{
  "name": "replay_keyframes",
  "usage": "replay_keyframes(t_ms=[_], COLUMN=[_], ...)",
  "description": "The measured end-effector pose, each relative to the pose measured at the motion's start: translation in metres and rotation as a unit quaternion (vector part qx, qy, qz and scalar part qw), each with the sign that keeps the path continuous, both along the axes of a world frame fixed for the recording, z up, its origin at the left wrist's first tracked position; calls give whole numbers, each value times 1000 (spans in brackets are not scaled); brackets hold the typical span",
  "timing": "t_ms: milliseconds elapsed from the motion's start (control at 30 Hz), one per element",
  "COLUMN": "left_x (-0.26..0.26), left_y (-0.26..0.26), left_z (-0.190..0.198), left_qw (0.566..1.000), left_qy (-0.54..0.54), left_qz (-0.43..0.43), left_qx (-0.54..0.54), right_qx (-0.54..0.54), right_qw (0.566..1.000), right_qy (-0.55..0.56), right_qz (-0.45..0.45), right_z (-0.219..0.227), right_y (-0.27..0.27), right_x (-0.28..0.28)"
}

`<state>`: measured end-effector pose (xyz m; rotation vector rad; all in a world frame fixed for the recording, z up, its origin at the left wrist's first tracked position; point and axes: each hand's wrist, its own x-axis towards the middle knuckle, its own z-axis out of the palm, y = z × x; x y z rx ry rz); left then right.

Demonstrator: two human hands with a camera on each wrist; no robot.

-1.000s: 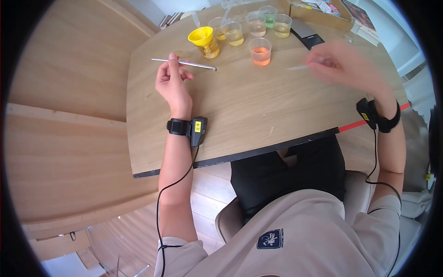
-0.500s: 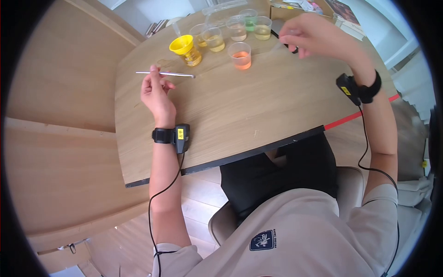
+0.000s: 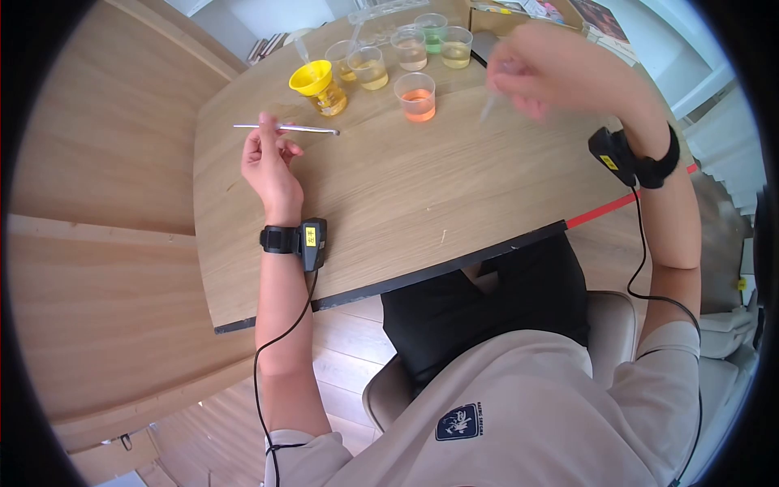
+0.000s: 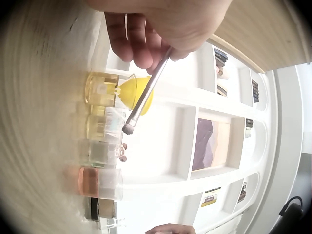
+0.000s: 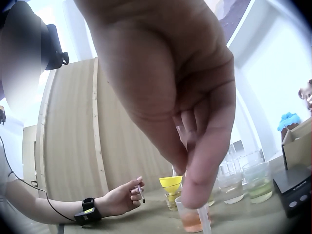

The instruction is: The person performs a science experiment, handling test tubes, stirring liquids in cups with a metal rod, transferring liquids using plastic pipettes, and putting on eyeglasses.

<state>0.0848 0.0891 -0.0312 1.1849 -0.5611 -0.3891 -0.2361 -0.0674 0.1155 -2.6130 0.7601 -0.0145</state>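
Observation:
My left hand (image 3: 272, 166) is raised over the left of the table, pinching a slim metal rod (image 3: 312, 130) between thumb and fingers. A small dark rounded end on the rod points right. Blurred, my right hand (image 3: 560, 77) hovers at the right, gripping a translucent plastic dropper (image 5: 204, 222) that points down; its upper part is hidden in the fingers. Left of this hand stands a clear plastic cup (image 3: 417, 105) of orange liquid. Beyond my left hand, a yellow funnel (image 3: 311, 77) sits in a small glass (image 3: 331, 100) with yellow liquid.
Several clear cups stand behind, including a green one (image 3: 432, 36) and a pale yellow one (image 3: 372, 75). At the back are a clear rack (image 3: 389, 11) and a cardboard box (image 3: 491, 22). A black scale (image 5: 295, 190) lies beside the box. The table's dark front edge (image 3: 438, 272) is nearest me.
The head view has shifted, moving the scene left. My right hand has risen and moved back, and its dropper has swung from pointing left to pointing down. My left hand keeps the rod.

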Motion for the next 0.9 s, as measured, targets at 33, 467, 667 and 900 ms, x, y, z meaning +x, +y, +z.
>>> replay_keyframes(t_ms=[33,467,667,900], left_x=[0,2,1,0], left_y=[0,-1,-1,-1], left_z=[0,-1,-2,-1], left_qw=[1000,1000,1000,999], left_qy=[-3,-13,-22,-26], left_qz=[-1,-11,-19,-17], left_qx=[2,-1,7,16], right_qx=[14,-21,32,16], right_qw=[999,996,998,999], right_qy=[-39,-19,26,-37], right_qz=[-6,-89,-50,-14], right_z=[0,-14,9,-6], right_y=[0,-21,-3,-13], right_x=[5,24,16,23])
